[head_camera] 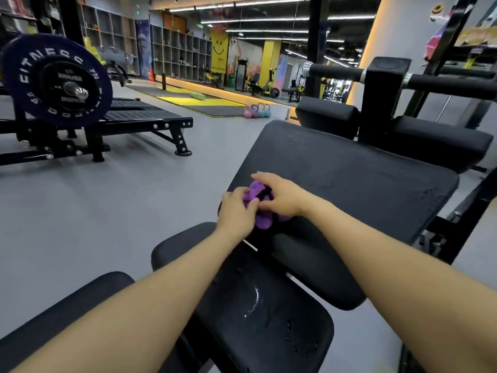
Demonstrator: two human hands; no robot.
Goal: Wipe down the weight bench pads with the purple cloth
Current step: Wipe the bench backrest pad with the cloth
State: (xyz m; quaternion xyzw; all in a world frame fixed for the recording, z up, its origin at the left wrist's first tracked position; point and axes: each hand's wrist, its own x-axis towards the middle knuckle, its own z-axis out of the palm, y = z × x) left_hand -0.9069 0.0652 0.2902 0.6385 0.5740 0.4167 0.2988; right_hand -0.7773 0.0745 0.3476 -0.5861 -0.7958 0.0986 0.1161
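Two bare forearms, entering from the lower edge of the frame. No sleeves, cuffs or gloves visible anywhere along them. Wrists plain, without watch, band or bracelet. Left hand (236,211) and right hand (279,196) equally uncovered, fingers ringless as far as seen. Fingernails too blurred to judge.

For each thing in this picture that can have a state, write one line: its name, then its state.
purple cloth: bunched, on the large pad, gripped by both hands
left hand: fingers curled on the cloth
right hand: fingers curled on the cloth
large pad: tilted, speckled near its right edge
seat pad: wet streaks
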